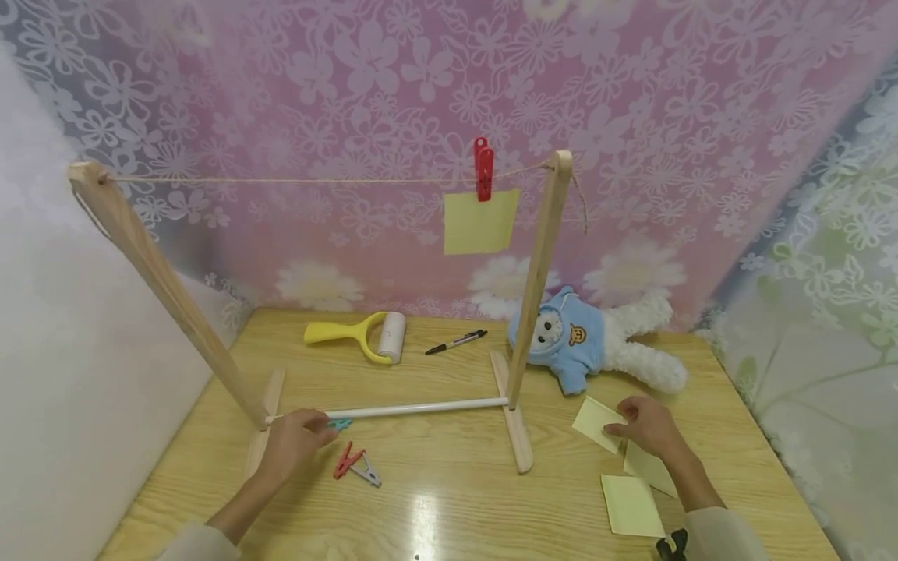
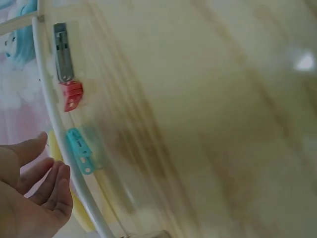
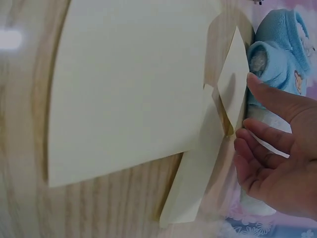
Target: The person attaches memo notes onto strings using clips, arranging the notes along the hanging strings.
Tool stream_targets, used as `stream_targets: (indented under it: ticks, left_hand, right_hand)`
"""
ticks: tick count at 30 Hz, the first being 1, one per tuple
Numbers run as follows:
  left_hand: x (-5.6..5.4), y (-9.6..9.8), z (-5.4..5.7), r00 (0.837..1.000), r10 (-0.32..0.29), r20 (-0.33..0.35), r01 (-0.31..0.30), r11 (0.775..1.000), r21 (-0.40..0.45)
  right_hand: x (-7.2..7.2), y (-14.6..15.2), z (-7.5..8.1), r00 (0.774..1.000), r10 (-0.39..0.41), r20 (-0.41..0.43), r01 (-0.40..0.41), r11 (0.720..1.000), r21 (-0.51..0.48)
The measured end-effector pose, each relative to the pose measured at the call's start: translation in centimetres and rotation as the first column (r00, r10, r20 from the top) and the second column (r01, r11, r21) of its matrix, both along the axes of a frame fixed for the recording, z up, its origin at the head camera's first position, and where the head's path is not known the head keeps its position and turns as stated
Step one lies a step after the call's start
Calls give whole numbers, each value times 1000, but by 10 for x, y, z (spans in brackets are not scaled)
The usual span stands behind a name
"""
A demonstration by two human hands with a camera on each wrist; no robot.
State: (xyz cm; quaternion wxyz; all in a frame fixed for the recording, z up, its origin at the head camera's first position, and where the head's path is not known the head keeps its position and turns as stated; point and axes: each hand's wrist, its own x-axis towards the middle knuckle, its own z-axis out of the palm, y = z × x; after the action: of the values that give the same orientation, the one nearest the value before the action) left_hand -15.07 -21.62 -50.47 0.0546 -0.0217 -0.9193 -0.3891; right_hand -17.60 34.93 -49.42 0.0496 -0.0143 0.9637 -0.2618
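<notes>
plush toy (image 1: 596,343), lint roller (image 1: 365,336), pen (image 1: 456,342), hung note (image 1: 480,222)

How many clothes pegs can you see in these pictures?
4: red peg on the string; teal peg by the left hand; red peg and grey peg on the table.
</notes>
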Motion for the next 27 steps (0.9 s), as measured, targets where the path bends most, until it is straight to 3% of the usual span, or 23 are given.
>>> stream_targets:
  ticks: [7, 17, 27]
  left_hand:
    - [5, 1, -13, 998, 5, -60, -14, 988, -152]
    - [-1, 2, -20, 998, 4, -59, -15, 985, -174]
    - [10, 1, -14, 1000, -5, -10, 3, 980, -199]
  right_hand:
    - [-2, 6, -7, 997, -26, 76, 25, 1000, 18]
    - [-5, 5, -11, 996, -31, 79, 29, 999, 23]
    - [-5, 1, -8, 997, -43, 64, 44, 999, -16]
